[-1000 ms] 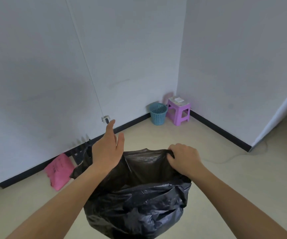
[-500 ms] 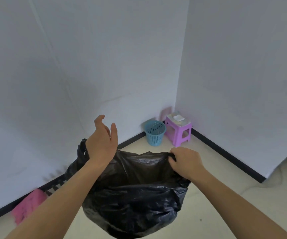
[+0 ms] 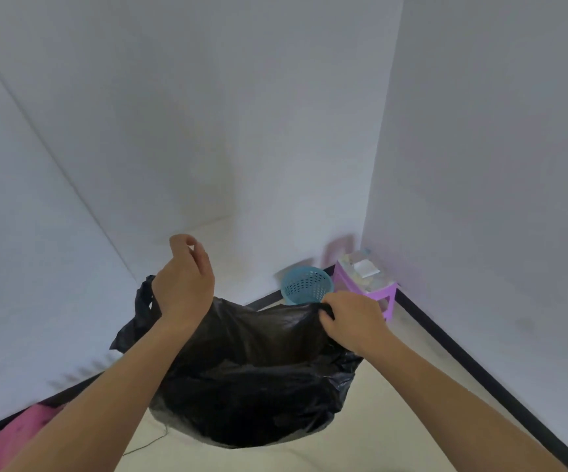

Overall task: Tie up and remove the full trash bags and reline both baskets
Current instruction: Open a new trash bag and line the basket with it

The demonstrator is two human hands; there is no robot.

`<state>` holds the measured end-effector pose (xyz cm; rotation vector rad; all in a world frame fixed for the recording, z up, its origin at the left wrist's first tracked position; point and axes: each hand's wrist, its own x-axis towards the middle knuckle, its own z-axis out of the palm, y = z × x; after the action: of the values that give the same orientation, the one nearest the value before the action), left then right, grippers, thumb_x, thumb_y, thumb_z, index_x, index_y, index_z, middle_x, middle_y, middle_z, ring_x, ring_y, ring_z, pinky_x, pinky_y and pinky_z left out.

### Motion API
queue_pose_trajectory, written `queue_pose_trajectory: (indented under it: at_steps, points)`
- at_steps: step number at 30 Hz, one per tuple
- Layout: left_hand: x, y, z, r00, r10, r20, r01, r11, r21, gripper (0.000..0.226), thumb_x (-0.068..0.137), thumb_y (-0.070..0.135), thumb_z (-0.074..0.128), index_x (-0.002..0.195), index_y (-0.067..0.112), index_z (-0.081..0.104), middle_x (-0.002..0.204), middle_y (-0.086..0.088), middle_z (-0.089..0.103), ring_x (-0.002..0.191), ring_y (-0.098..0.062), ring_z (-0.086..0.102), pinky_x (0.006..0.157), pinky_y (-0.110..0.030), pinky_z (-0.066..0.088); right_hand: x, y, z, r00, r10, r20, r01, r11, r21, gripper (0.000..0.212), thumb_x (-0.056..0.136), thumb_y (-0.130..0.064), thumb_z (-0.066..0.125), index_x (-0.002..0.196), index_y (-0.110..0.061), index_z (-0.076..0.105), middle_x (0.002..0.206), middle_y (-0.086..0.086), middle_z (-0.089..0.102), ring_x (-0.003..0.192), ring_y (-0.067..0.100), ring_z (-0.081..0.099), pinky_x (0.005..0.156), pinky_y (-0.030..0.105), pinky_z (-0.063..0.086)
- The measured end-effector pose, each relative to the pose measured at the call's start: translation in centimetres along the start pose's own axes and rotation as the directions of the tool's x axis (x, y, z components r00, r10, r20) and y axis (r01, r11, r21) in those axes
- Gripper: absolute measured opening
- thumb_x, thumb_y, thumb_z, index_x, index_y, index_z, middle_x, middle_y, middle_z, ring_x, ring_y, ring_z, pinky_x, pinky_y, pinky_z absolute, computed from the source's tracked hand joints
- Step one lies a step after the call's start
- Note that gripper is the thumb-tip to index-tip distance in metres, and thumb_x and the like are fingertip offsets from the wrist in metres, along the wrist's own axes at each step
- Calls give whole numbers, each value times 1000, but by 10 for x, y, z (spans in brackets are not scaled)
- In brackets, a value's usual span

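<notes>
**A:** Where's the bag right now?

**B:** The black bag (image 3: 252, 379) hangs in mid-air in front of the person, clear of the floor (image 3: 395, 420), with its mouth open towards the camera. The right hand (image 3: 350, 321) is clamped on the right side of the rim, plastic bunched in its curled fingers.

**A:** And the other hand?

**B:** The left hand (image 3: 183, 287) is raised above the left side of the rim, fingers loosely curled. It grips nothing that I can see. A loose flap of the bag sticks up just behind that wrist, and I can't tell whether the two touch.

**A:** Which step is this, then?

**B:** My guess is that the bag is being opened out as a liner. It looks slack and light, though the inside is too dark to be sure. The blue basket (image 3: 306, 287) stands in the far corner of the floor, just beside a purple stool (image 3: 367, 287), and I see no bag in it.

**A:** So what does the next move need?

**B:** The left hand should probably catch the free rim so both hands spread the mouth wide. Then the bag has to be carried to that corner, lowered into the basket, and its rim folded over the edge.

**A:** Anything else around?

**B:** Something pink and blurred (image 3: 17, 437) lies at the foot of the left wall.
</notes>
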<state>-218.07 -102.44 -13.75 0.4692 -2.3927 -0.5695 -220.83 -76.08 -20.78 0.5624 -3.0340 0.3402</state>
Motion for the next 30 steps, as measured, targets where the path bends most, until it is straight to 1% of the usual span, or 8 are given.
queue_pose_trajectory:
  at_steps: [6, 10, 14, 17, 20, 24, 26, 30]
  points:
    - [66, 40, 71, 1000, -2, -4, 3, 1000, 24, 19, 103, 27, 41, 115, 13, 44, 60, 0, 56, 49, -20, 54, 56, -34, 46, 97, 58, 1, 998, -41, 46, 40, 999, 29, 27, 98, -44, 43, 105, -27, 63, 96, -6, 68, 76, 12, 59, 69, 25, 49]
    - [119, 51, 128, 999, 35, 7, -35, 999, 1, 23, 102, 29, 45, 118, 15, 47, 61, 4, 54, 49, -9, 50, 54, -23, 32, 174, 89, 10, 997, -44, 59, 43, 999, 34, 29, 97, -45, 42, 103, -26, 63, 95, -6, 68, 84, 15, 65, 79, 33, 56]
    - [181, 60, 186, 1000, 30, 10, -29, 999, -35, 24, 101, 31, 47, 119, 16, 49, 61, 6, 53, 49, -4, 47, 56, -21, 32, 255, 114, 15, 996, -45, 82, 44, 999, 14, 28, 100, -44, 41, 105, -25, 62, 96, -5, 67, 86, 16, 65, 84, 31, 53]
    - [230, 67, 223, 999, 43, 16, -42, 998, -41, 21, 101, 29, 47, 115, 14, 50, 59, 8, 50, 47, -4, 47, 53, -19, 31, 312, 130, 18, 995, -29, 94, 27, 1000, 16, 27, 99, -44, 41, 101, -24, 61, 90, -6, 64, 81, 14, 63, 80, 29, 53]
    - [273, 78, 259, 999, 35, 36, -33, 998, -44, 20, 102, 28, 46, 116, 14, 49, 61, 8, 51, 49, -5, 48, 58, -27, 41, 363, 149, 20, 992, -15, 122, 9, 999, 43, 29, 99, -42, 40, 103, -23, 61, 89, -5, 64, 79, 16, 62, 74, 30, 52]
    - [319, 91, 307, 998, 19, 56, -17, 1000, -24, 31, 102, 35, 43, 127, 17, 45, 70, 5, 56, 54, -9, 51, 67, -29, 38, 419, 177, 33, 986, -13, 164, 0, 997, 81, 30, 98, -41, 41, 108, -25, 64, 86, -6, 64, 78, 18, 63, 74, 35, 55]
    - [338, 95, 334, 998, 16, 53, -15, 1000, -9, 26, 102, 31, 43, 122, 15, 47, 68, 3, 56, 52, -9, 50, 64, -30, 39, 450, 195, 44, 982, -20, 186, 0, 994, 109, 30, 99, -41, 41, 109, -26, 65, 87, -7, 65, 77, 15, 62, 74, 34, 56]
    - [369, 104, 390, 993, -115, 17, 115, 993, -30, 38, 102, 36, 43, 131, 13, 39, 74, 8, 56, 57, -7, 52, 67, -30, 38, 508, 233, 73, 972, -17, 233, -20, 988, 155, 30, 99, -42, 41, 109, -25, 65, 89, -7, 65, 79, 15, 62, 71, 30, 53]
